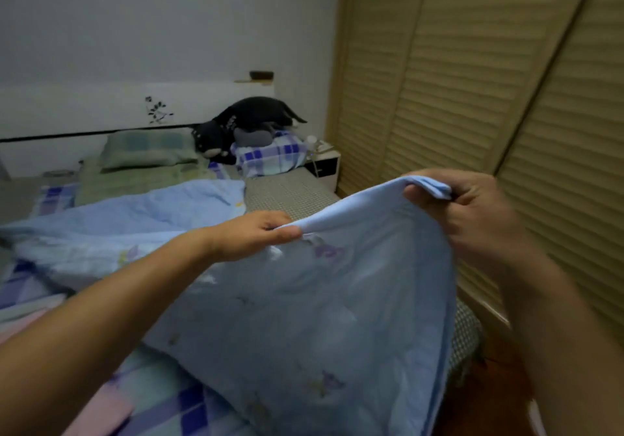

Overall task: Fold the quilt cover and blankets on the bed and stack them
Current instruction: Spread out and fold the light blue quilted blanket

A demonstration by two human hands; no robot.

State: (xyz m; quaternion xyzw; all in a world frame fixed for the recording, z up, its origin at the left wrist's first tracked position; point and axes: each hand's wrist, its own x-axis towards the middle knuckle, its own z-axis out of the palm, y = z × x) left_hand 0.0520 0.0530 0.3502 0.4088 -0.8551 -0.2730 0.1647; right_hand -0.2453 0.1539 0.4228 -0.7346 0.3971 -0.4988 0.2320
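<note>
The left hand [251,234] pinches the upper edge of the light blue quilt cover [304,307], thumb below and fingers [287,231] pressed together on top of the hem. The right hand [472,206] grips the same edge further right, at a corner where the fabric is doubled over; its fingers are curled shut around that corner. Between the two hands the edge runs taut and slopes upward toward the right hand.

The quilt cover hangs down from this held edge and drapes over the near right corner of the bed [290,195]. Its remaining length lies crumpled across the middle of the bed, toward the left edge. The fabric carries a faint purple floral print.

Beneath the quilt cover lies a blue-checked sheet [182,405], with a pink fabric [101,412] at the near left edge of the bed. At the head of the bed sit a green pillow [148,151] and, toward the right edge, a blue-checked pillow [273,155] bearing a black plush toy [243,121]. A louvred wardrobe [472,74] stands beside the right edge of the bed.
</note>
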